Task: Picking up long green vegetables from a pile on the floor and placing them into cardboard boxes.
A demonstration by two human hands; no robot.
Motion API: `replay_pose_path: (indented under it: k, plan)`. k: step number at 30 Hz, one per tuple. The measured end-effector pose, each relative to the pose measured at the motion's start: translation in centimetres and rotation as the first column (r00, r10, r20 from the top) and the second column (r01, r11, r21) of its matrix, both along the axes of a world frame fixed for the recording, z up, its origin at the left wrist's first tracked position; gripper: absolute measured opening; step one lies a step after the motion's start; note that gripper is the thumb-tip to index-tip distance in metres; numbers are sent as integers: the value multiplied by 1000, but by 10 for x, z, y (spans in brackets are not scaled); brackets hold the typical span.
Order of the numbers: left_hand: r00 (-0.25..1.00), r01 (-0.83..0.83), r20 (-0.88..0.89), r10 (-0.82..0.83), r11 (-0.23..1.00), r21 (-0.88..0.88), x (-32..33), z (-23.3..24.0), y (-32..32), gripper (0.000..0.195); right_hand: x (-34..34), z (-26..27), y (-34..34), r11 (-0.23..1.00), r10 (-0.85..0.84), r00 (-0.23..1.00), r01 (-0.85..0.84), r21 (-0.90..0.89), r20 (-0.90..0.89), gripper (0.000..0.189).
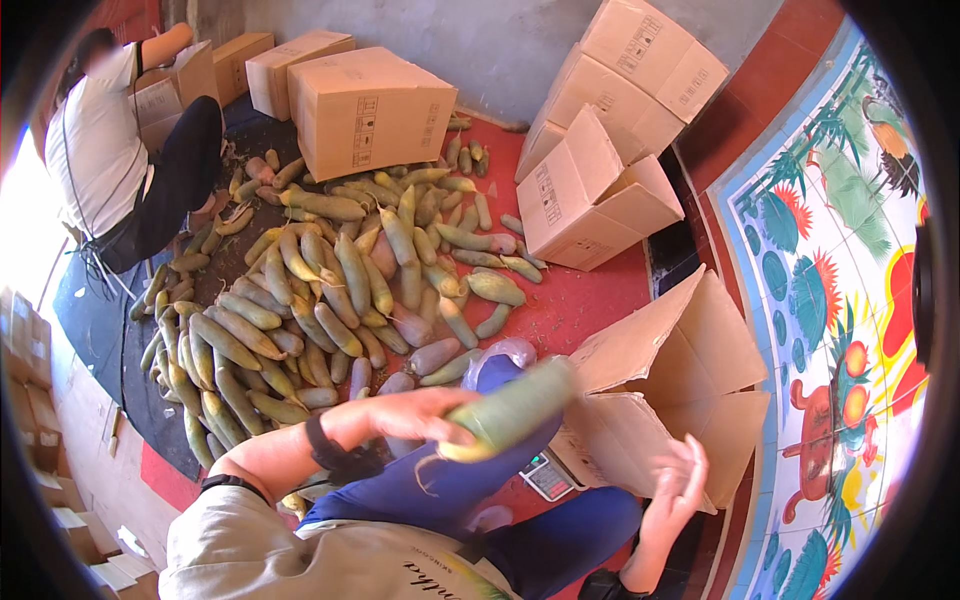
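Note:
My left hand (421, 415) grips a thick green radish (517, 409) by its yellowish root end, and a thin root tail hangs below. The radish is blurred and slants up to the right over my blue trouser leg. At the right, my right hand (677, 476) is raised with nothing in it, fingers extended, beside the front flap of an open cardboard box (705, 337). That box appears to stand on a digital scale (547, 478), whose keypad shows at its left edge. Most of the box's inside is hidden.
A big heap of green radishes (300, 322) spreads over the floor ahead and left. Another open carton (592, 195) and cardboard boxes (622, 67) stand beyond. A large carton (371, 112) rests behind the heap. Another person (112, 150) crouches far left. A tiled picture wall (825, 300) bounds the right.

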State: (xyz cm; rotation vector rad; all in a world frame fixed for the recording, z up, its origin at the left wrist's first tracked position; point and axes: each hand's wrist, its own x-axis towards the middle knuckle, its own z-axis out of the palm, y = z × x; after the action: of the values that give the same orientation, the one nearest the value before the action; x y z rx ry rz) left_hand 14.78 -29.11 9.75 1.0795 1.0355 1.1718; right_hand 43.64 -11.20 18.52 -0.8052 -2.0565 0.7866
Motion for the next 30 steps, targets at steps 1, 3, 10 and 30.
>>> replay_pose_path:
  k: [1,3,10,30]
  plan:
    - [993,114,-36,-115,993,-25,7,11,6,67,-10,3,-13,966,116,988,-137,-221,-106,54]
    - [975,216,-65,-211,972,93,27,14,16,64,-13,-9,-21,864,234,962,-272,-423,-141,75]
    - [946,252,-264,-186,937,243,60,17,24,56,-6,-8,-38,638,277,932,-360,-681,-233,66]
    - [693,-694,-620,368,574,-434,-62,-262,-96,27,73,-20,75,794,-556,796,424,436,239,32]
